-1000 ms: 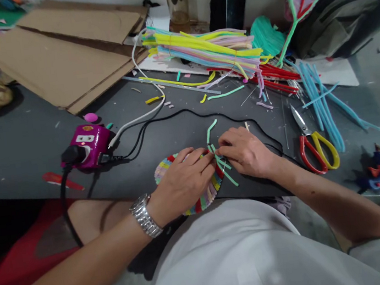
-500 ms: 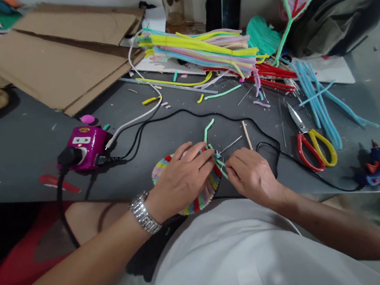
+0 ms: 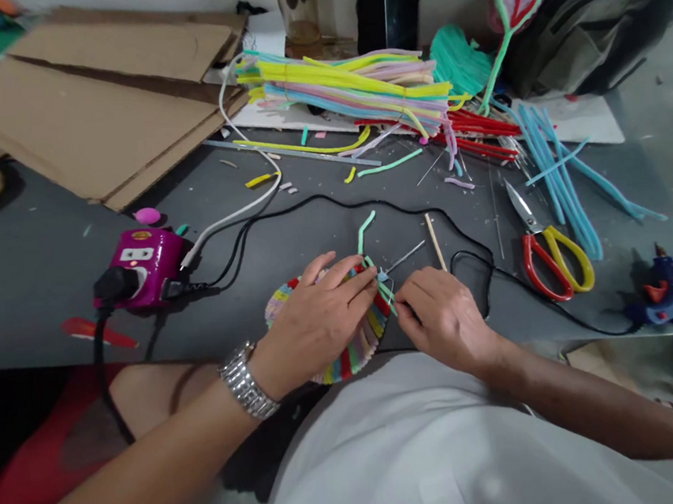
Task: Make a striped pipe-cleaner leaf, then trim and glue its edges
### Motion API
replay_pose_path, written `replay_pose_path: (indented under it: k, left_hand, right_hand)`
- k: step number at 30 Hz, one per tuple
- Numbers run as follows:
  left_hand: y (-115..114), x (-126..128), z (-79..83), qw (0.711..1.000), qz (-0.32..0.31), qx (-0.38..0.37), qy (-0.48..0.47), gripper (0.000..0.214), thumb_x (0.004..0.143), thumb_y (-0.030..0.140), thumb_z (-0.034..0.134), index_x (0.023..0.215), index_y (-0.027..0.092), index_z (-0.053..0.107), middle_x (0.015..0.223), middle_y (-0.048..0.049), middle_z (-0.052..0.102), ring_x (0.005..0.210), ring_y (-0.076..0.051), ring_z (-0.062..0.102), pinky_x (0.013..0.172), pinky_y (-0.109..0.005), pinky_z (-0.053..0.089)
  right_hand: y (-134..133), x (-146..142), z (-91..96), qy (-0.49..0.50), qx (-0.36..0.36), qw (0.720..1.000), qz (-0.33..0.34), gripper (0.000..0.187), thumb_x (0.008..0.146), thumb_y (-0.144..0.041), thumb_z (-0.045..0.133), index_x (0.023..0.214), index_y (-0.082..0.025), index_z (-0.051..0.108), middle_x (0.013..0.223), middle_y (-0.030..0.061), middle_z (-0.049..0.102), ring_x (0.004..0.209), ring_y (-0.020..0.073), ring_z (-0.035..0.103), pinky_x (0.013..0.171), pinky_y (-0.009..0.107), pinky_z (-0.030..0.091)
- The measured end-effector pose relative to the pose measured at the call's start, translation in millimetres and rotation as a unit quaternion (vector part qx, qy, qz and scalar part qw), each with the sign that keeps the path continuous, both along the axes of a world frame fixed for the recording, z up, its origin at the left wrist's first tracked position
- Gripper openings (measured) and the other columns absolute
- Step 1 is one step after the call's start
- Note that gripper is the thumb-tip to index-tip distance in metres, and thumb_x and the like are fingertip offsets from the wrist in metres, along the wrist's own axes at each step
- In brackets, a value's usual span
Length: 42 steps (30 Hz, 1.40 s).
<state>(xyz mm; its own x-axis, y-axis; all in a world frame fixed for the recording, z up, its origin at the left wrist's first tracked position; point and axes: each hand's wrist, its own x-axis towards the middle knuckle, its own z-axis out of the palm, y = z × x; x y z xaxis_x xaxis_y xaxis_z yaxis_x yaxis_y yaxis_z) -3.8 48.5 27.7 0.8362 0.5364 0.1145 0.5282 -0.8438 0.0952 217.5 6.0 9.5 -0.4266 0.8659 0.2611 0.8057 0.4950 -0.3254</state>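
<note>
A rounded, striped pipe-cleaner piece [image 3: 350, 362] in several colours lies at the table's front edge, largely covered by my left hand [image 3: 325, 311]. That hand's fingers curve over the piece and hold it; its thumb is hidden. Close to the fingertips, a mint-green pipe cleaner [image 3: 364, 232] sticks up from the piece's right side. My right hand [image 3: 439, 313] is closed in a pinch on the lower end of green pipe cleaner there. Between the hands is a small light-blue bit [image 3: 383, 276], with a thin metal rod [image 3: 406, 256] pointing away to the right.
Scissors [image 3: 548, 250] and a blue glue gun [image 3: 666, 293] lie to the right. A purple power adapter [image 3: 145, 263] with cables sits left. Bundled pipe cleaners [image 3: 347, 91], loose blue ones [image 3: 557, 176] and cardboard [image 3: 81, 120] are farther back. A wooden stick [image 3: 435, 241] lies near my right hand.
The whole view has shifted slightly. My right hand has moved a little closer to my left, still pinching the green pipe cleaner; the left hand keeps its hold.
</note>
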Motion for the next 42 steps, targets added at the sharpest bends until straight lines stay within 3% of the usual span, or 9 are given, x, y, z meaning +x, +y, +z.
replay_pose_path:
  k: [3,7,12,24,33,38,42]
  left_hand:
    - [-4.2,-0.2,3.7,0.999,0.015,-0.02,0.032,0.036,0.107,0.017,0.035,0.135,0.014,0.059,0.149,-0.0077,0.058,0.143,-0.029,0.045,0.121,-0.053,0.034]
    - [-9.5,-1.2,-3.6,0.999,0.027,-0.02,0.005,0.034,0.106,0.021,0.041,0.134,0.016,0.061,0.147,-0.01,0.059,0.142,-0.029,0.045,0.119,-0.053,0.035]
    - [-10.3,-2.7,-12.2,1.0,0.018,-0.019,-0.012,0.034,0.104,0.021,0.048,0.134,0.014,0.061,0.143,-0.0114,0.061,0.14,-0.031,0.046,0.117,-0.054,0.036]
    - [-10.7,-5.8,-19.2,0.998,0.016,-0.021,-0.05,0.038,0.102,0.018,0.051,0.138,0.01,0.058,0.143,-0.0149,0.062,0.135,-0.031,0.052,0.114,-0.051,0.042]
    - [-11.2,-4.1,-14.3,0.999,0.007,0.013,-0.047,0.034,0.101,0.015,0.051,0.132,0.006,0.061,0.136,-0.0178,0.065,0.13,-0.032,0.058,0.109,-0.048,0.05]
    - [-10.2,-2.3,-11.1,0.999,0.003,0.019,-0.043,0.03,0.101,0.016,0.051,0.125,0.005,0.065,0.129,-0.0167,0.068,0.125,-0.033,0.06,0.108,-0.049,0.05]
    - [-10.7,-1.0,-11.3,0.999,0.008,0.026,-0.045,0.029,0.101,0.015,0.053,0.125,0.005,0.065,0.128,-0.0167,0.069,0.126,-0.033,0.06,0.107,-0.05,0.048]
  right_hand:
    - [8.3,3.5,3.6,0.028,-0.022,0.999,-0.001,0.02,0.094,-0.014,0.053,0.077,-0.018,0.063,0.076,0.0054,0.064,0.075,0.0194,0.056,0.071,0.032,0.038]
    - [30.5,6.0,10.4,0.062,-0.039,0.997,-0.01,0.018,0.092,-0.012,0.052,0.083,-0.018,0.066,0.081,0.0068,0.067,0.081,0.0196,0.059,0.075,0.031,0.041]
    - [51.9,0.8,9.3,0.031,-0.061,0.997,0.03,0.021,0.09,-0.01,0.053,0.089,-0.018,0.072,0.091,0.0085,0.067,0.088,0.0211,0.058,0.078,0.032,0.041]
    - [56.9,-1.4,4.2,0.009,-0.067,0.996,0.059,0.029,0.09,-0.007,0.048,0.095,-0.017,0.075,0.091,0.0084,0.064,0.085,0.0207,0.053,0.076,0.033,0.037]
    - [59.4,2.8,3.0,0.005,-0.044,0.993,0.107,0.024,0.088,-0.007,0.05,0.084,-0.019,0.071,0.088,0.0074,0.062,0.084,0.0204,0.051,0.076,0.033,0.036]
    - [70.9,-7.1,12.0,0.081,-0.144,0.986,0.032,0.012,0.084,-0.009,0.059,0.081,-0.017,0.067,0.083,0.0045,0.065,0.08,0.0167,0.057,0.073,0.028,0.039]
    - [85.9,-20.0,21.8,0.049,-0.264,0.963,-0.034,0.009,0.077,-0.012,0.066,0.071,-0.019,0.065,0.074,-0.0001,0.065,0.068,0.0128,0.056,0.063,0.025,0.035]
